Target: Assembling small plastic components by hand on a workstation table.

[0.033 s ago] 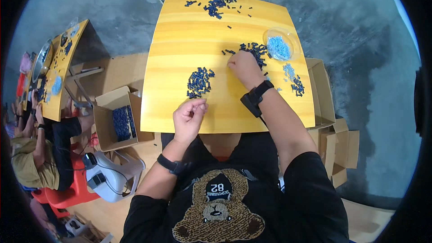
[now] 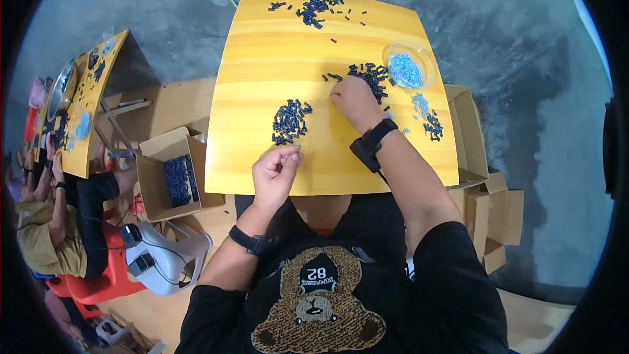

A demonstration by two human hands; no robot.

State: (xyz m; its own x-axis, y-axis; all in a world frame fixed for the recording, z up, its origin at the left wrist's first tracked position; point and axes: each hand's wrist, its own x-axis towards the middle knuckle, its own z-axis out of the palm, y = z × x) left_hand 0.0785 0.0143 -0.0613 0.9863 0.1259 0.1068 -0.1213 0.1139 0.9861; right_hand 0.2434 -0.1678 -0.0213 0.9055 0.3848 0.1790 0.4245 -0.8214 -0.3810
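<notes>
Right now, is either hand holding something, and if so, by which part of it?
It cannot be told: the left hand is curled near a pile of dark pieces, the right hand at another pile, and no held piece shows clearly.

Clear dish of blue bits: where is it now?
In the head view, the clear dish sits near the right edge of the table, right of the dark pile beside the right hand.

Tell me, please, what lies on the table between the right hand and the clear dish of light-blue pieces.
In the head view, a loose pile of small dark pieces lies between the right hand and the clear dish.
</notes>
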